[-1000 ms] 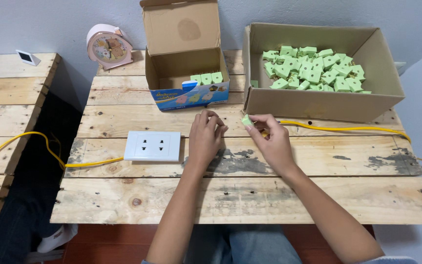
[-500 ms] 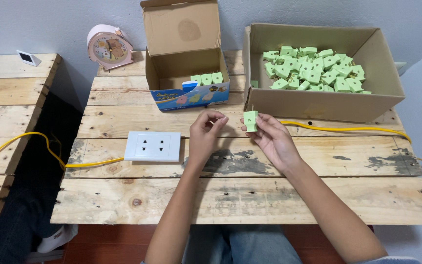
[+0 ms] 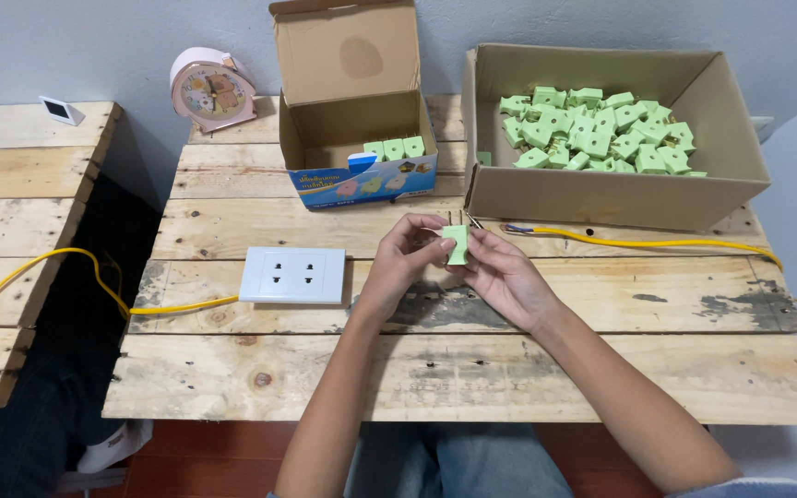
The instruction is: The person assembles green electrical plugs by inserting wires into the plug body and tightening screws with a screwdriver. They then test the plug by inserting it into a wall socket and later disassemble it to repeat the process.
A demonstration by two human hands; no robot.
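Both my hands meet over the middle of the wooden table (image 3: 546,369). Between them is a small light-green plastic plug piece (image 3: 457,244) with metal pins at its top. My left hand (image 3: 406,267) pinches its left edge and my right hand (image 3: 500,272) holds its right side from below. A white double wall socket (image 3: 292,274) on a yellow cable (image 3: 94,277) lies flat just left of my left hand.
A large cardboard box (image 3: 620,198) at the back right holds several green pieces (image 3: 597,129). A smaller open box (image 3: 357,138) at the back centre holds a few more. Another yellow wire (image 3: 657,244) runs rightward. A pink clock (image 3: 212,90) stands back left. A second table (image 3: 20,231) lies to the left.
My right hand has lifted the green piece off the yellow wire's end and brought it left to the centre. My left hand has now taken hold of it too.
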